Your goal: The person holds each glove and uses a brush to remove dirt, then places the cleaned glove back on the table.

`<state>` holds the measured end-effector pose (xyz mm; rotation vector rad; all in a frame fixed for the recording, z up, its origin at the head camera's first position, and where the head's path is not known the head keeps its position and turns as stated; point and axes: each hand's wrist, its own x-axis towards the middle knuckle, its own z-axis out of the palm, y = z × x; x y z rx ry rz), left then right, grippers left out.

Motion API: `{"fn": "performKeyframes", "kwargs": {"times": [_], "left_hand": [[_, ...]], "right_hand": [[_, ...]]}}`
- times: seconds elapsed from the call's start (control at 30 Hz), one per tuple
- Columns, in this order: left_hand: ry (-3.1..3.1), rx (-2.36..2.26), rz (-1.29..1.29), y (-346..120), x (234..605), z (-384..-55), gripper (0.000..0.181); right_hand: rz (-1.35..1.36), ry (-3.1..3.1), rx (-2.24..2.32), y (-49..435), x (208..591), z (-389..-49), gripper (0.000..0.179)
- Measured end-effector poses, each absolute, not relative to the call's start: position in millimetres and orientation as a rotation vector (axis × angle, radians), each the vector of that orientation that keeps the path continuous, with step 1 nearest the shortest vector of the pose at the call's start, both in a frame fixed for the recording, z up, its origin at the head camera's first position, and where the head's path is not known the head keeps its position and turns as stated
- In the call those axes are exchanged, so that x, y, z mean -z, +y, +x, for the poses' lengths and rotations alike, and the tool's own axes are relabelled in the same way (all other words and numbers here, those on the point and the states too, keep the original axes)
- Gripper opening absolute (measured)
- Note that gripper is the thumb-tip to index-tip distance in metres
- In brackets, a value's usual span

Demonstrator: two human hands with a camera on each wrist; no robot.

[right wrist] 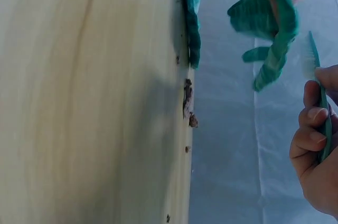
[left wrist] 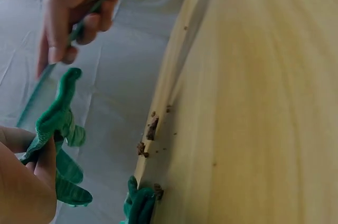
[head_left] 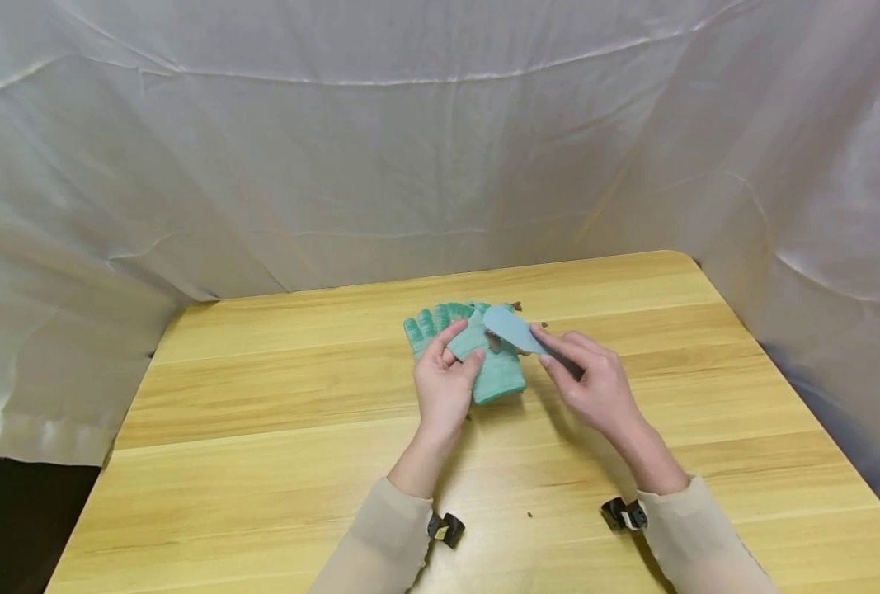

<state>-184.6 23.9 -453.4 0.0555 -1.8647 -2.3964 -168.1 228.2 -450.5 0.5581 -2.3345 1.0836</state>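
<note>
My left hand pinches a green knit work glove between thumb and fingers, raised over the table. A brown dirt patch marks the glove's face. In my right hand is a brush with a pale blue oval head, gripped by its dark green handle. The brush head overlaps the dirty patch in the head view; in the right wrist view, pale bristles face the glove with a small gap between. A second green glove lies on the table, mostly hidden behind the held one in the head view.
Brown dirt clumps and crumbs lie on the wooden table beside the second glove. One small crumb sits nearer the front. Grey cloth hangs behind the table and along both sides.
</note>
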Motion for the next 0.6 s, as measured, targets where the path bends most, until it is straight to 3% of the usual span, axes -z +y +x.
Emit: {"fn": "performKeyframes", "kwargs": {"times": [0.2, 0.6], "left_hand": [[-1.854, 2.385, -0.009, 29.0, 455.6, -181.2, 0.049], [-1.735, 2.474, 0.102, 23.3, 448.3, -179.9, 0.051]], "right_hand": [[0.639, -2.313, -1.067, 218.4, 452.1, -166.9, 0.045], [0.581, -2.339, -1.068, 223.9, 456.6, -170.3, 0.045]]}}
